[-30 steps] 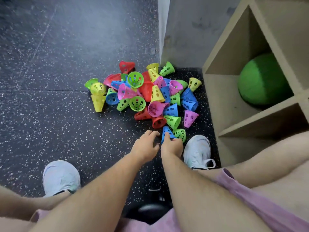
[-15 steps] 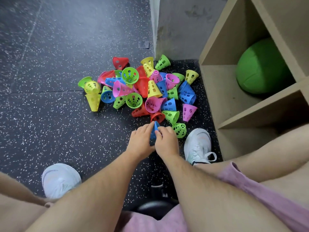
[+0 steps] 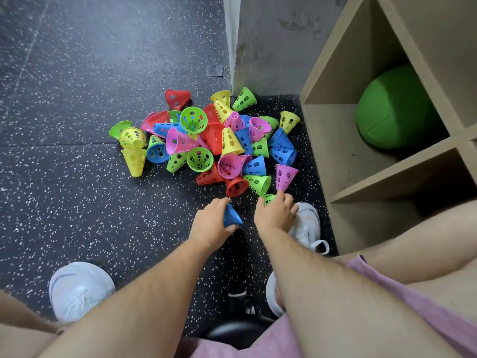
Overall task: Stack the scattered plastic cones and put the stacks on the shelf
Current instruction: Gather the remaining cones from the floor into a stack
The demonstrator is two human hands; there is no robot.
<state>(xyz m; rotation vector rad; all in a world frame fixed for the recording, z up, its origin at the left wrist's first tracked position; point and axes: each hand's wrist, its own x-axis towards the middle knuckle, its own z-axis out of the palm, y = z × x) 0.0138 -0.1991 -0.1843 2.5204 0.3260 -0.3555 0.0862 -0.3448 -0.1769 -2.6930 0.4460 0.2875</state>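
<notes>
The scattered cones (image 3: pixel 206 140) lie heaped on the speckled floor (image 3: pixel 77 189). The left hand (image 3: pixel 210 224) has its fingers clamped round a blue cone (image 3: pixel 232 217). The right hand (image 3: pixel 275 215) curls its fingers on a small green cone (image 3: pixel 268 198) at the heap's near edge, just beside a pink cone (image 3: pixel 285 177). The shelf (image 3: pixel 343 161) stands to the right. Nested at a tilt, the two held cones could jam, and the right hand could topple the pink cone. No writing is readable.

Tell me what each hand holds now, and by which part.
The left hand holds a blue cone by its side wall. The right hand lies over a green cone; whether it has a grip cannot be told.
</notes>
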